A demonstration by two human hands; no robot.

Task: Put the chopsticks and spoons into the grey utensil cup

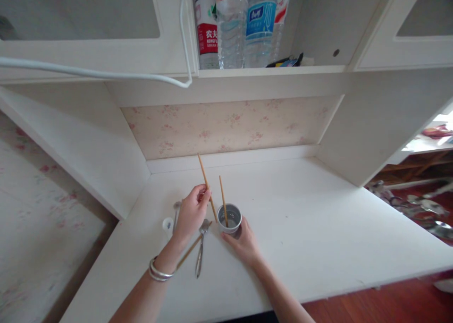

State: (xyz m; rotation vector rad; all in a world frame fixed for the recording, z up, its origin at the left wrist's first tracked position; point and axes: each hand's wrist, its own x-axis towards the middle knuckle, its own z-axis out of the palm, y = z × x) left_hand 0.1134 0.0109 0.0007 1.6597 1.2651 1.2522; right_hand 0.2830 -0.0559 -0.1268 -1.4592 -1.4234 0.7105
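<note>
My left hand [192,212] pinches a wooden chopstick [204,174] and holds it nearly upright above the white desk [318,228]. A second chopstick [222,198] stands in a small grey cup [230,218]. My right hand [242,242] wraps the near side of that cup and steadies it. Under my left wrist lie a third chopstick [188,252] and a metal spoon [201,252]. Another spoon [176,212] and a small white cap [167,225] lie left of my left hand. Silver bangles [159,272] sit on my left wrist.
Water bottles [244,25] stand in an open shelf above the desk, between cabinet doors. A white cable [106,72] runs across the upper left. The desk recess has side walls left and right. Metal utensils [424,209] lie on a lower surface at the far right.
</note>
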